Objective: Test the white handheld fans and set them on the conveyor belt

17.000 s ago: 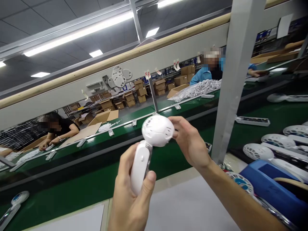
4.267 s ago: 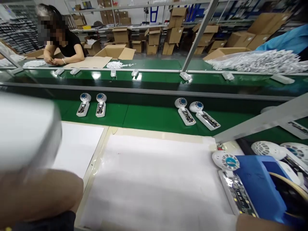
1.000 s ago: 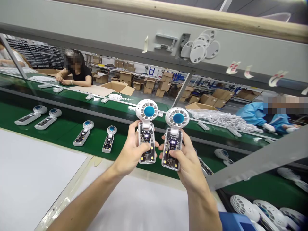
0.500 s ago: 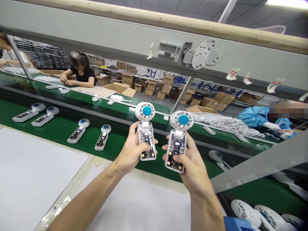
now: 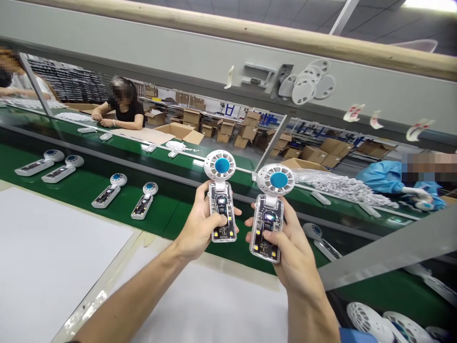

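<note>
The left grip (image 5: 200, 228) is holding one fan (image 5: 222, 193), the right grip (image 5: 293, 250) another fan (image 5: 270, 209) beside it, both roughly upright. At left, four fans (image 5: 144, 206) are lying on the belt (image 5: 170, 210) beyond the worktop (image 5: 246, 276); opposite, a person (image 5: 129, 113) is leaning forward.

We hold a white fan (image 5: 222, 206) nearly upright in our left hand (image 5: 195, 231), a matching fan (image 5: 269, 215) leaning slightly in our right hand (image 5: 292, 245), both heads blue-centred, handles clear-fronted, dark circuit boards showing, displays lit.
</note>
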`<action>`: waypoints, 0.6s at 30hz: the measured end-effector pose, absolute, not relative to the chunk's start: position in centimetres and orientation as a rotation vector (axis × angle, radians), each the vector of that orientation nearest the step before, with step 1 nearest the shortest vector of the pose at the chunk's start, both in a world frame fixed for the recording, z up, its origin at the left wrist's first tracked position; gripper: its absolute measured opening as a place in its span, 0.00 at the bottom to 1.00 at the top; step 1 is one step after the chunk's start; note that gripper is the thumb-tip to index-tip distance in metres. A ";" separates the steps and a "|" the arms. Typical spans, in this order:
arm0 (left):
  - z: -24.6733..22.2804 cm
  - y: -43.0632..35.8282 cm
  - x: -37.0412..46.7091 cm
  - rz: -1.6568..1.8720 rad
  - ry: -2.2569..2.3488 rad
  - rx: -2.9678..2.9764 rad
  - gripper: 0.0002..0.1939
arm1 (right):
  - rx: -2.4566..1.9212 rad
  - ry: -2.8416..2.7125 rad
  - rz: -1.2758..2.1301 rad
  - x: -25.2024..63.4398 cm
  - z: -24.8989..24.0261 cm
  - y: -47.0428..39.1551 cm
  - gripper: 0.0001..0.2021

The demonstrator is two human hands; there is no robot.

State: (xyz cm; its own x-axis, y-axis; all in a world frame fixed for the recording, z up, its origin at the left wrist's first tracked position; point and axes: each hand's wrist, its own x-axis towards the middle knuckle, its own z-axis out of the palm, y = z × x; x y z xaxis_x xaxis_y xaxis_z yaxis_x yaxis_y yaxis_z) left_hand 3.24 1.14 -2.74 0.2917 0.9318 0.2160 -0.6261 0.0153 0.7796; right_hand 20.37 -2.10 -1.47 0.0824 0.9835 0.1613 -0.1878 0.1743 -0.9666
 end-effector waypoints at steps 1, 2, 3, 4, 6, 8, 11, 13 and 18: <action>-2.7 1.1 3.2 1.263 0.411 0.921 0.37 | -0.978 -1.095 1.126 20.4 -1.5 -2.1 0.38; -2.6 1.1 3.2 1.257 0.408 0.914 0.37 | -0.980 -1.096 1.127 20.4 -1.5 -2.0 0.38; -2.6 1.0 3.1 1.246 0.403 0.908 0.36 | -0.981 -1.098 1.128 20.5 -1.6 -2.0 0.38; -2.5 1.0 3.1 1.234 0.396 0.903 0.36 | -0.982 -1.103 1.130 20.5 -1.6 -2.0 0.38; -2.5 1.0 3.0 1.206 0.384 0.905 0.35 | -0.983 -1.117 1.130 20.6 -1.7 -1.9 0.38; -2.6 1.0 3.0 1.196 0.381 0.907 0.35 | -0.970 -1.126 1.119 20.6 -1.8 -1.9 0.37; -2.8 1.0 3.1 1.189 0.383 0.900 0.35 | -0.956 -1.135 1.103 20.6 -1.9 -1.9 0.36; -2.9 1.0 3.2 1.184 0.381 0.904 0.35 | -0.961 -1.143 1.097 20.7 -1.8 -1.9 0.35; -3.0 0.9 3.3 1.189 0.353 0.939 0.36 | -0.968 -1.114 1.088 20.7 -1.6 -2.1 0.36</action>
State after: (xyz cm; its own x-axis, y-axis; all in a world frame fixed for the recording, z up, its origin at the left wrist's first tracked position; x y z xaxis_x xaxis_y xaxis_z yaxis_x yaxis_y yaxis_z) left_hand 3.33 0.89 -3.03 0.3743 0.8989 0.2276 -0.6294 0.0660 0.7743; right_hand 20.73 -2.11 -1.63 0.0914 0.9771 0.1923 -0.1685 0.2055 -0.9640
